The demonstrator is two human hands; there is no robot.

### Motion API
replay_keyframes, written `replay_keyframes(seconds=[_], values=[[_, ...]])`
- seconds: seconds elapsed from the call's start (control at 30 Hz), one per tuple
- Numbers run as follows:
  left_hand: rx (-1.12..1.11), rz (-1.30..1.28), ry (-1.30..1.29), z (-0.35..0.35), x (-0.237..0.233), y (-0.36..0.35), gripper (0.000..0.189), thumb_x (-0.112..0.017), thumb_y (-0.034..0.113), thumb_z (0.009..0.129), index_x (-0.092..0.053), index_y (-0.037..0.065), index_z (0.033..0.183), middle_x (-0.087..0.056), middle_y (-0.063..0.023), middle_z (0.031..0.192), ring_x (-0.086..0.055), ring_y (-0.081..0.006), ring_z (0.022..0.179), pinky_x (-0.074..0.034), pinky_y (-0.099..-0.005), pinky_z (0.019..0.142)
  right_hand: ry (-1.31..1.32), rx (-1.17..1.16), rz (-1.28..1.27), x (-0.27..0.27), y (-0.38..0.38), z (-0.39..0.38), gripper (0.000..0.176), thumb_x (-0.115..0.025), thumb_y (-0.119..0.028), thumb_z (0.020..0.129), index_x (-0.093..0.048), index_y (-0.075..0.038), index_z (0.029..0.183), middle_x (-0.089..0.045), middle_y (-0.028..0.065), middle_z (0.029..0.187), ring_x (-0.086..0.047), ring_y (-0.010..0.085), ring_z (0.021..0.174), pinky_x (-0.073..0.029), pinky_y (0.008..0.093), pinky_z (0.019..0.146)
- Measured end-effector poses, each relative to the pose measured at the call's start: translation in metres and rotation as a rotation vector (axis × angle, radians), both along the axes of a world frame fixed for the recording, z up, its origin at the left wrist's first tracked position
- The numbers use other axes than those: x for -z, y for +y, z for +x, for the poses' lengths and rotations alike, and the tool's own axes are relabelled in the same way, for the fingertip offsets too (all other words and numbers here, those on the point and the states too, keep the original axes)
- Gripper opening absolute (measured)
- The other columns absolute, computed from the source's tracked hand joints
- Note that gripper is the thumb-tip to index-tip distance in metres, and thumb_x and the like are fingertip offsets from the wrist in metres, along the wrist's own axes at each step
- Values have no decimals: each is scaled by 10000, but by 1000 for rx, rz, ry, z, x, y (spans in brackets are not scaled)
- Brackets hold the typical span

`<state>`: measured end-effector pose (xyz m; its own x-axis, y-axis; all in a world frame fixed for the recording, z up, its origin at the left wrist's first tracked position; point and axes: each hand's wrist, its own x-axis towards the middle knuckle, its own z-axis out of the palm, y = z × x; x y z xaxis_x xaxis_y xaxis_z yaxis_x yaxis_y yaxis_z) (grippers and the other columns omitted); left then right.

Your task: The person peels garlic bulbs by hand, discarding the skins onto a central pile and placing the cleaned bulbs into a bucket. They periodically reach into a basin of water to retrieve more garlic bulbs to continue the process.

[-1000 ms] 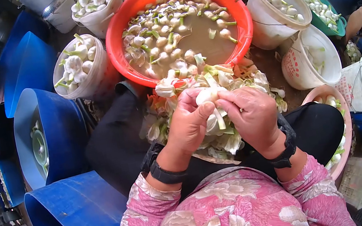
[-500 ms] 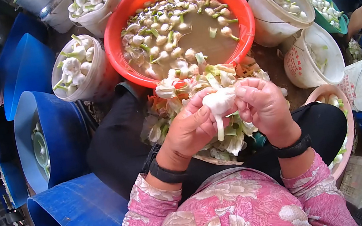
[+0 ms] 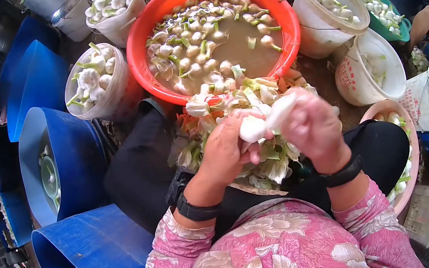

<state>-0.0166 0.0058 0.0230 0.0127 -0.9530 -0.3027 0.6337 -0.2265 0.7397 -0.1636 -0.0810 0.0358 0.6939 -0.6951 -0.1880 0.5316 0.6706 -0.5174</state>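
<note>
A white garlic bulb point(image 3: 252, 128) is held in my left hand point(image 3: 226, 146), its fingers wrapped round it. My right hand point(image 3: 314, 127), smeared by motion, is closed on a pale strip of garlic skin point(image 3: 281, 111) just right of the bulb. Below both hands lies a heap of garlic peelings point(image 3: 275, 166) in front of my lap. Beyond them stands a red basin point(image 3: 139, 61) of murky water with many garlic bulbs point(image 3: 192, 50) floating in it, stems on.
White buckets of garlic point(image 3: 126, 86) point(image 3: 318, 38) flank the basin. Blue tubs point(image 3: 95, 252) stand at left. A pink basin point(image 3: 412, 139) of garlic is by my right knee. Another person's arm point(image 3: 423, 23) shows at the far right.
The bulb in my left hand has turned, and its stem no longer points down toward me. My right hand has moved slightly away from it, with a pale strip of skin now in its fingers.
</note>
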Motion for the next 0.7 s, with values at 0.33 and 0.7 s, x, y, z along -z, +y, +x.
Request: replay_keyframes(seconds=[0.33,0.7], values=[[-72,39,210,4,16,0,464,-221,374,901,-412,13,1122,-573,-124,754,-465,-108,454,-323,-176,372,932,5,-1321,-12,0,11,399,-617,-284,706,-538,-24,998,-583,126,789,-552,272,703,-437,343,682],[-98,254,120,6,28,-6,335,-367,274,880,-459,9,1063,-567,-112,883,-577,-194,763,-457,-269,628,543,119,-305,-6,-144,-4,296,-405,-275,871,-515,-11,947,-583,72,792,-526,125,596,-412,211,520]])
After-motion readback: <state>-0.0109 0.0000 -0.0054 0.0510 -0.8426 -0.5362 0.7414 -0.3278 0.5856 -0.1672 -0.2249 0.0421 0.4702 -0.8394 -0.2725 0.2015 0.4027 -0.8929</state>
